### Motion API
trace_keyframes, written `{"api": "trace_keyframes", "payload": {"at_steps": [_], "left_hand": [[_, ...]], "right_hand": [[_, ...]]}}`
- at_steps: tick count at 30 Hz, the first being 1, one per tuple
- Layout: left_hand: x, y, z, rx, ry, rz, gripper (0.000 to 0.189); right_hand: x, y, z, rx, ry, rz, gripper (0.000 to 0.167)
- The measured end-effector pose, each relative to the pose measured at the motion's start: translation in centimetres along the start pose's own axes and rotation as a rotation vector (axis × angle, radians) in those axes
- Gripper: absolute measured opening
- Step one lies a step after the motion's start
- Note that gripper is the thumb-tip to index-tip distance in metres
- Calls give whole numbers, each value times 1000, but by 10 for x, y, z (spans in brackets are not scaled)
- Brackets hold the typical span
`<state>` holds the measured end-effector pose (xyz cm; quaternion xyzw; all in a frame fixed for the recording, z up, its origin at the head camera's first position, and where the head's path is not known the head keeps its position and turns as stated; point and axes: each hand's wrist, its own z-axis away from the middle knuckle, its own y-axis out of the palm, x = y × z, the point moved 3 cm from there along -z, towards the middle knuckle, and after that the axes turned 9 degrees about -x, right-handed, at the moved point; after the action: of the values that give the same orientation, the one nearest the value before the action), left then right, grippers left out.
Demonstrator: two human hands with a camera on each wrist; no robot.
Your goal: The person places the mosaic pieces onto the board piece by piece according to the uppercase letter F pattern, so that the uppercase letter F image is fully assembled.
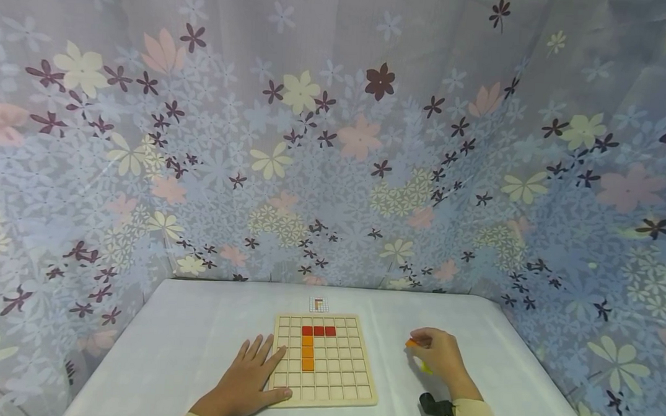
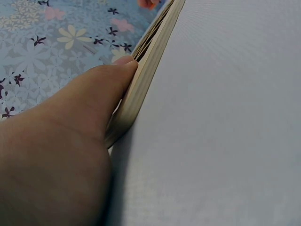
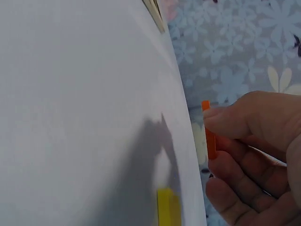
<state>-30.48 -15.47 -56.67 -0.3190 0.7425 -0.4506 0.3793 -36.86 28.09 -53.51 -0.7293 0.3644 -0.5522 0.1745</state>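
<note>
A wooden grid board (image 1: pixel 342 377) lies on the table with red tiles (image 1: pixel 319 331) in a row and orange tiles (image 1: pixel 307 351) in a column below the row's left end. My left hand (image 1: pixel 250 375) rests on the board's left edge, fingers spread; in the left wrist view the thumb (image 2: pixel 101 89) lies on its rim. To the right of the board my right hand (image 1: pixel 440 355) pinches an orange tile (image 3: pixel 209 134) between thumb and fingers, above the table. Beneath that hand is a yellow piece (image 3: pixel 168 207) on the cloth, partly hidden in the head view.
A small printed card (image 1: pixel 319 304) with a coloured grid pattern lies behind the board. The white table (image 1: pixel 205 314) ends at a floral curtain (image 1: pixel 334 171) at the back and sides. A black strapped device (image 1: pixel 436 406) sits at the right wrist.
</note>
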Motion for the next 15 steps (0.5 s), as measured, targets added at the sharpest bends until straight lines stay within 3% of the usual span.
{"api": "trace_keyframes", "payload": {"at_steps": [8,15], "left_hand": [[1,2,1,-9,7,1,95],[1,1,0,-2,5,2,96]], "right_hand": [[26,15,7,41,-20,-22,24],[52,28,14,54,-147,-56,25]]}}
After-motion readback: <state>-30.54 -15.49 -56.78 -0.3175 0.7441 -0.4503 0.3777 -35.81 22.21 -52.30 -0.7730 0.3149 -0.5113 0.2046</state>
